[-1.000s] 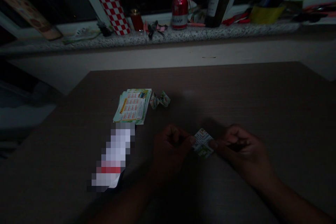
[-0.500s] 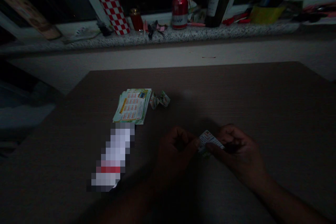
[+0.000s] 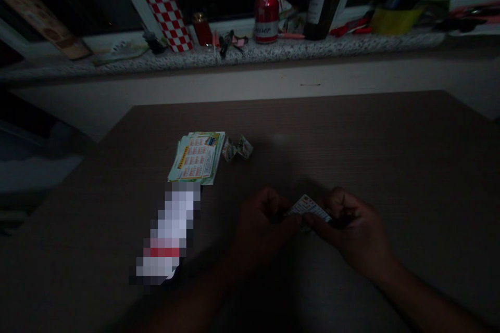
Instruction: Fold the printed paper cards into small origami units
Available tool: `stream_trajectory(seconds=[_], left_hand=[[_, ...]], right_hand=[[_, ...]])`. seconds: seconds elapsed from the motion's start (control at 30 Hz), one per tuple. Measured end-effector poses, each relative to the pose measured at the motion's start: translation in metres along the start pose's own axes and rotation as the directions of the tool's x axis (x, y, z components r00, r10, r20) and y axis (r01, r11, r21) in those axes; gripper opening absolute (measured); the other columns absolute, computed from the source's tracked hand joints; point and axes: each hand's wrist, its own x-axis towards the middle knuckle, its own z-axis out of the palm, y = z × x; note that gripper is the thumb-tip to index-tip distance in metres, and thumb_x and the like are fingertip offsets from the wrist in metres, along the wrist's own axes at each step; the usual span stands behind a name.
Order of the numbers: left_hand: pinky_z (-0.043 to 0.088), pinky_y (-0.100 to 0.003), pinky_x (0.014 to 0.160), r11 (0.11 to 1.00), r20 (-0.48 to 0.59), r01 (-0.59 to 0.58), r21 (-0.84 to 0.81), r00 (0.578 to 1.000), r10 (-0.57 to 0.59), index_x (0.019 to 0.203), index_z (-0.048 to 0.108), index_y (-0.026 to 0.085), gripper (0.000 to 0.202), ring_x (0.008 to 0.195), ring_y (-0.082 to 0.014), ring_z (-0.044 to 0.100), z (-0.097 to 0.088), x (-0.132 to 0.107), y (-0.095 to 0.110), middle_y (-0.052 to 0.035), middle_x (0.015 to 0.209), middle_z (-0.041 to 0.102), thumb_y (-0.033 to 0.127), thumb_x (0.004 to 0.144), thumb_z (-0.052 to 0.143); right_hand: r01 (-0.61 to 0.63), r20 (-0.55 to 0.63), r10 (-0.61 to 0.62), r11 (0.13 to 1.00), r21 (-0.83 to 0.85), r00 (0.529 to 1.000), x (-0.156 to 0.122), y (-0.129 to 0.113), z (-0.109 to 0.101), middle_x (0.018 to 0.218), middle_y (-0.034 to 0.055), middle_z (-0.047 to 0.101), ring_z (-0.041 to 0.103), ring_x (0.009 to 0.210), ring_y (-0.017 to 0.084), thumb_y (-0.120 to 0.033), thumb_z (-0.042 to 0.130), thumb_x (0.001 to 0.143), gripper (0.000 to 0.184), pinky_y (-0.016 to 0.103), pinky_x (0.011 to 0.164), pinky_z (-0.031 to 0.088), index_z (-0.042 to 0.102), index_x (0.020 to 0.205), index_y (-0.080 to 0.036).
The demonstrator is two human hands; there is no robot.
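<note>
The bare left hand and bare right hand pinch a small white printed paper, thumbs close together, over the brown wood-grain tabletop; beyond, to the left, lies a stack of green-edged printed sheets, folded patterned paper just beside it; farthest, a red-and-silver metal can stands on the speckled stone sill

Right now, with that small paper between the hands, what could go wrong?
The small paper is pinched between the left hand and right hand, thumbs close together, so it might tear or crease crookedly. The light is dim, so the paper's edges might be misjudged. The folded pieces lie close beside the card stack; stray hands might knock them.
</note>
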Motion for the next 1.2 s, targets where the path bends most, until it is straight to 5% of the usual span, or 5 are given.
stream_trajectory(seconds=[0.63,0.8,0.93,1.07,1.2], left_hand=[[0.039,-0.019,0.054,0.981,0.07,0.066,-0.182,0.996,-0.054,0.063,0.039,0.018,0.037,0.056,-0.008,0.052,-0.01,0.007,0.001,0.0017,0.063,0.066,0.012,0.065,0.075],[0.037,-0.019,0.052,0.981,0.055,0.037,-0.19,0.998,-0.027,0.059,0.035,0.018,0.04,0.053,-0.0076,0.05,-0.011,0.004,0.005,0.0029,0.058,0.063,0.012,0.064,0.075],[0.036,-0.019,0.05,0.974,0.07,0.041,-0.221,0.997,-0.026,0.059,0.033,0.019,0.042,0.051,-0.0073,0.049,-0.013,0.003,0.006,0.003,0.057,0.063,0.011,0.064,0.074],[0.034,-0.018,0.047,0.954,0.101,0.094,-0.283,0.993,-0.068,0.059,0.034,0.018,0.043,0.048,-0.0062,0.046,-0.014,0.005,0.003,0.0044,0.055,0.06,0.011,0.063,0.075],[0.032,-0.018,0.046,0.897,0.192,0.198,-0.395,0.973,-0.131,0.061,0.036,0.018,0.043,0.046,-0.005,0.045,-0.013,0.008,-0.002,0.0069,0.054,0.055,0.013,0.06,0.079]], right_hand=[[-0.051,-0.013,0.051,0.998,0.026,0.999,0.005,-0.004,-0.004,0.054,-0.007,0.043,0.039,0.049,0.007,-0.015,0.072,0.068,0.044,0.018,0.044,0.036,0.029,0.059,-0.022],[-0.077,0.021,0.076,0.994,0.078,0.997,0.0,-0.004,-0.005,0.055,-0.0081,0.047,0.043,0.048,0.006,-0.016,0.074,0.071,0.031,0.016,0.045,0.038,0.044,0.067,-0.021],[-0.147,0.157,0.114,0.966,0.214,0.981,0.0,0.005,-0.012,0.078,-0.0004,0.07,0.063,0.066,0.012,-0.025,0.074,0.078,0.025,0.021,0.059,0.05,0.058,0.097,-0.024],[-0.177,0.196,0.111,0.917,0.358,0.974,0.005,0.012,-0.019,0.1,0.0043,0.073,0.068,0.088,0.019,-0.04,0.064,0.084,0.03,0.028,0.072,0.054,0.062,0.111,-0.027],[-0.203,0.262,0.126,0.935,0.292,0.957,0.007,0.009,-0.016,0.11,0.0066,0.072,0.069,0.095,0.022,-0.042,0.068,0.081,0.038,0.032,0.076,0.055,0.06,0.116,-0.03]])
